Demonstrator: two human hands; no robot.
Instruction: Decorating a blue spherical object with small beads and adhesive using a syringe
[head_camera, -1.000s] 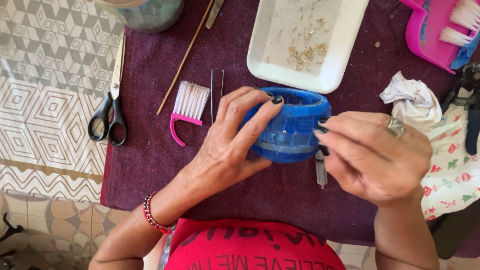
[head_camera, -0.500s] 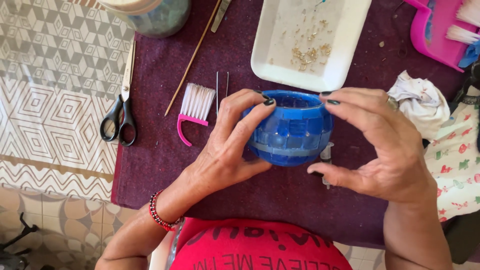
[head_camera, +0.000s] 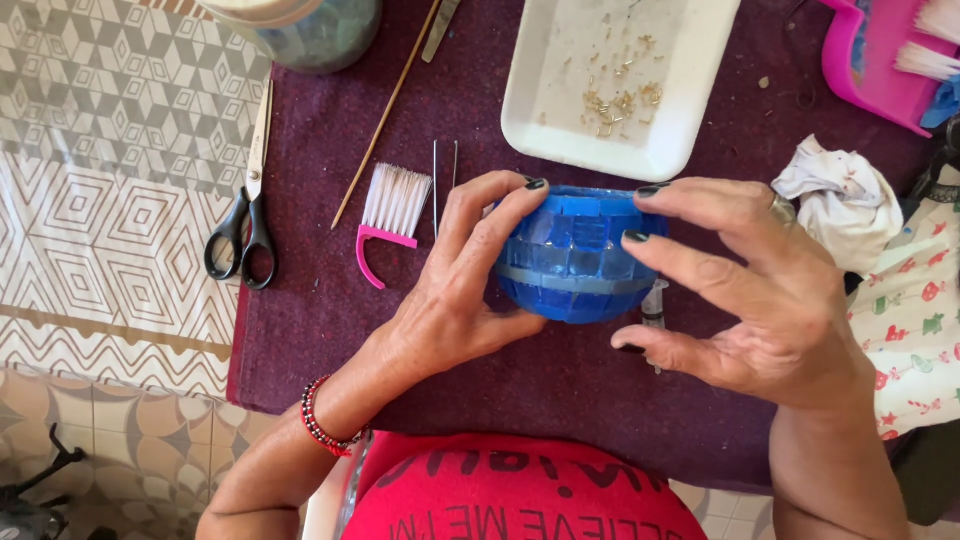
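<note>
Home craft table: scissors (head_camera: 243, 215), brush (head_camera: 390, 215), bead tray (head_camera: 610, 85).

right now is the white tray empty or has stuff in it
Not empty: the white tray holds a scatter of small gold beads, though most of its floor is bare.

Black-handled scissors (head_camera: 240, 225), a pink brush (head_camera: 388, 215) and a white tray (head_camera: 615, 80) lie on purple cloth (head_camera: 320, 300).
</note>
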